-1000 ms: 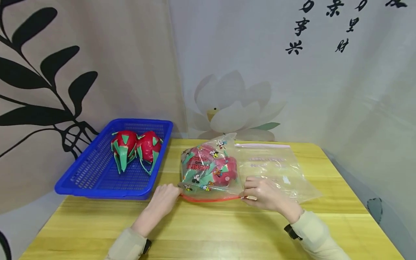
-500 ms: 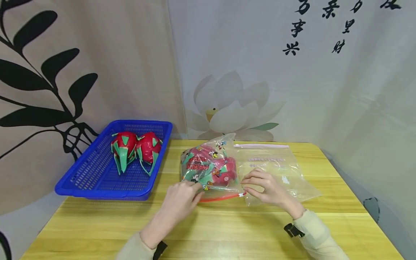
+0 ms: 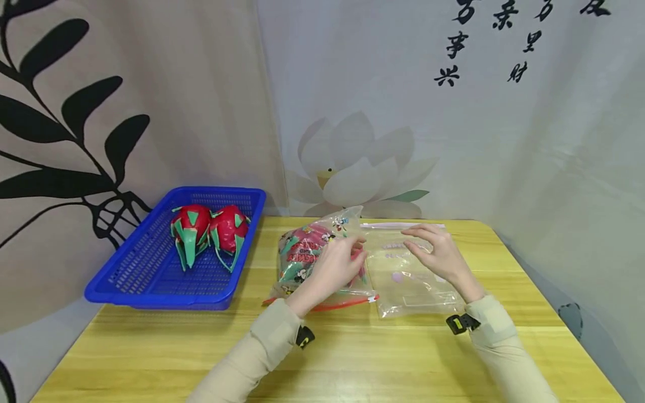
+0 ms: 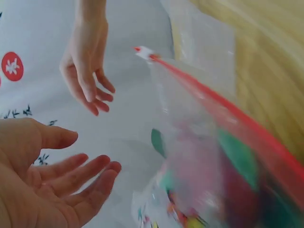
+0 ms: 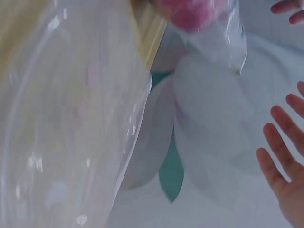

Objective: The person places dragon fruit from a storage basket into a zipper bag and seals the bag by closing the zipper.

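A clear zip bag (image 3: pixel 302 254) with cartoon prints lies on the table, its red slider zip (image 3: pixel 347 303) towards me. Red-and-green dragon fruits show through its film. My left hand (image 3: pixel 335 268) hovers over the bag's right part, fingers loosely bent and holding nothing. To its right lies a second clear zip bag (image 3: pixel 420 294), flat, with a pale zip along its far edge. My right hand (image 3: pixel 440 254) is over this bag, fingers spread and thumb apart. In the left wrist view, the left hand (image 4: pixel 61 175) and the red zip (image 4: pixel 213 95) are apart.
At the left stands a blue plastic basket (image 3: pixel 166 299) holding two dragon fruits, one left (image 3: pixel 190 232) and one right (image 3: pixel 228 229). A printed curtain (image 3: pixel 378 84) hangs directly behind the yellow wooden table (image 3: pixel 383 364).
Both hands have released the red zip. The left hand has moved right and away from me, over the filled bag; the right has moved back and right over the flat bag, whose near edge has shifted.
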Tool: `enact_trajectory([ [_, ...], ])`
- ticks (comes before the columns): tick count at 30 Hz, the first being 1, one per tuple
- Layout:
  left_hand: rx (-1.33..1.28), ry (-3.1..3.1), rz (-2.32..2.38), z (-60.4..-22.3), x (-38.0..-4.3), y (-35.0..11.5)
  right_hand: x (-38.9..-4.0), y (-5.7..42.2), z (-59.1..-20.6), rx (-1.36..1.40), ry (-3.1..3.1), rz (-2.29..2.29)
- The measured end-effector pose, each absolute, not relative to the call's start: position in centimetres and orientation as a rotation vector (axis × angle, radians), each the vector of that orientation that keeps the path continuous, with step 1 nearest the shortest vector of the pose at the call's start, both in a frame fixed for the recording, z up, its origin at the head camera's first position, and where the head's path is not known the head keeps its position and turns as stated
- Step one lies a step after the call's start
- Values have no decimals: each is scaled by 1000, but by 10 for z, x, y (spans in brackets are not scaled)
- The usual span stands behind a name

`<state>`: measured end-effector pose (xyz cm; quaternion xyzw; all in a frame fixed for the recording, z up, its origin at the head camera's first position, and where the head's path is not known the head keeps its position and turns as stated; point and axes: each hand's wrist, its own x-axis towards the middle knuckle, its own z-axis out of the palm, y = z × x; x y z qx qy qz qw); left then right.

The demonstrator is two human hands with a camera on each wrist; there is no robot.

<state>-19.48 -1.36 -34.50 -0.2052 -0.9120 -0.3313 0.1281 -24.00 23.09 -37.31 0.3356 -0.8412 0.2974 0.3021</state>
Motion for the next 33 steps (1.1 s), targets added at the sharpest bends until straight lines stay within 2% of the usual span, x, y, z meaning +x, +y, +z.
enact_trajectory([
  [9, -314, -2846, -1329, -319, -239, 32, -271, 279, -365, 618, -2424, 765],
  [19, 23, -3038, -1444, -344, -281, 72, -279, 317, -372, 344, -2796, 733],
  [25, 150, -3009, -1310, -366, -279, 85, -282, 333, -394, 218, -2984, 701],
  [33, 370, -2966, -1436, -392, -272, 94, -282, 346, -410, 97, -3176, 676],
])
